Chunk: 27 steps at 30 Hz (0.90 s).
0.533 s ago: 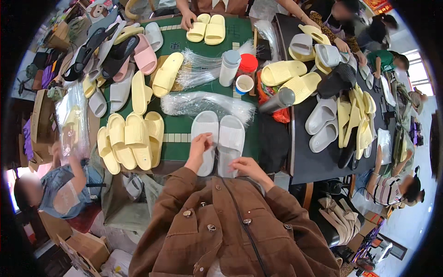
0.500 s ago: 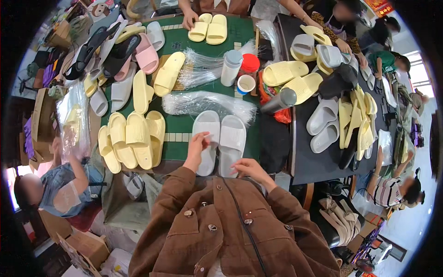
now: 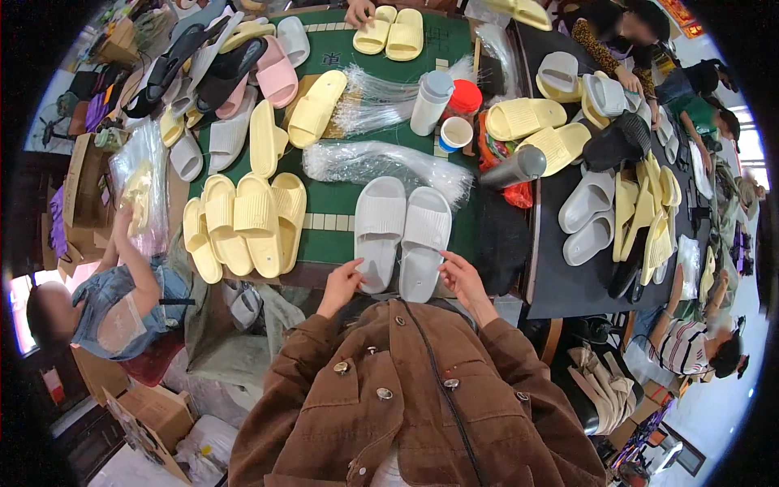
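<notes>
A pair of grey slippers [image 3: 380, 235] lies side by side on the green table top in front of me, toes away, with ribbed straps. My left hand [image 3: 344, 284] is at the outer rim of the left slipper near its heel, fingers pinched on the edge. At the outer side of the right slipper [image 3: 422, 260], my right hand [image 3: 464, 282] has thumb and fingertips closed on the rim. Just beyond the toes lies a bundle of clear plastic strands [image 3: 389, 169]. Several yellow slippers [image 3: 256, 223] stand in a row to the left.
A grey-lidded bottle [image 3: 432, 104], a paper cup [image 3: 455, 134] and a dark tumbler [image 3: 515, 168] stand to the right. Mixed slippers crowd the back left and the black table [image 3: 560, 288]. Across the table, another person's hand [image 3: 359, 12] touches yellow slippers [image 3: 404, 36]. Someone else sits at left.
My left hand has moved from the left slipper's strap to its heel edge. My right hand has shifted from the heel to the right slipper's outer side. The view has shifted slightly.
</notes>
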Each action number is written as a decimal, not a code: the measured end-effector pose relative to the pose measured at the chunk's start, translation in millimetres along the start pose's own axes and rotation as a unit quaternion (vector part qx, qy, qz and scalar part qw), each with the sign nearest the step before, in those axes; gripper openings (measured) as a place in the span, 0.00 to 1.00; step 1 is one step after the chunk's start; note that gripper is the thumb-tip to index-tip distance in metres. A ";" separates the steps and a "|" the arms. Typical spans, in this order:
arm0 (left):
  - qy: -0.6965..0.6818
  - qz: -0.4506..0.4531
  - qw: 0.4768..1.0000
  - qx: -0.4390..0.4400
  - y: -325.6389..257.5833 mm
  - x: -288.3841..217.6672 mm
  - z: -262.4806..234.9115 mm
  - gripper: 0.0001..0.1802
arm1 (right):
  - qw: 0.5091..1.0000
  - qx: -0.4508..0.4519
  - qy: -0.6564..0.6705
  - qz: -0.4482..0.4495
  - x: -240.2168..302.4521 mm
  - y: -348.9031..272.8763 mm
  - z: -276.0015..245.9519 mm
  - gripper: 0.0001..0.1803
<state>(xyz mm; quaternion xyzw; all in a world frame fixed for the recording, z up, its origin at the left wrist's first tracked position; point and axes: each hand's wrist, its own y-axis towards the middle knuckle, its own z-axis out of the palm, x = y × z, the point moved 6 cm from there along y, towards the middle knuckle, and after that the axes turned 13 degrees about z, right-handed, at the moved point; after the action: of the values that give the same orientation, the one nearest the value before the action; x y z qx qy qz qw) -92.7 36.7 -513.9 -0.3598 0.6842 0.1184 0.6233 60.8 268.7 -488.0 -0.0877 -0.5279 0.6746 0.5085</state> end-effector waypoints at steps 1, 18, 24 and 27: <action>0.012 -0.006 1.000 -0.003 -1.5 -2.0 3.7 0.19 | 0.999 -0.004 -0.041 0.009 -4.6 1.9 1.1 0.15; 0.205 0.159 0.964 -0.052 48.4 -37.2 42.6 0.27 | 0.770 -0.144 -0.536 -0.316 -15.1 42.7 33.9 0.24; 0.363 0.137 0.921 0.033 48.3 -44.6 77.7 0.53 | 0.772 -0.141 -0.568 -0.250 -23.2 66.8 35.3 0.30; 0.401 0.167 0.901 0.006 61.8 -38.5 83.4 0.48 | 0.786 -0.147 -0.562 -0.211 -25.5 77.0 37.2 0.29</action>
<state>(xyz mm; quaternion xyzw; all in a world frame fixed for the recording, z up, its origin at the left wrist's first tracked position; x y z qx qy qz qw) -69.6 144.9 -511.7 -0.2535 0.9269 0.0621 0.2696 2.6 231.4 -544.5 0.3467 -0.8187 0.3945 0.2322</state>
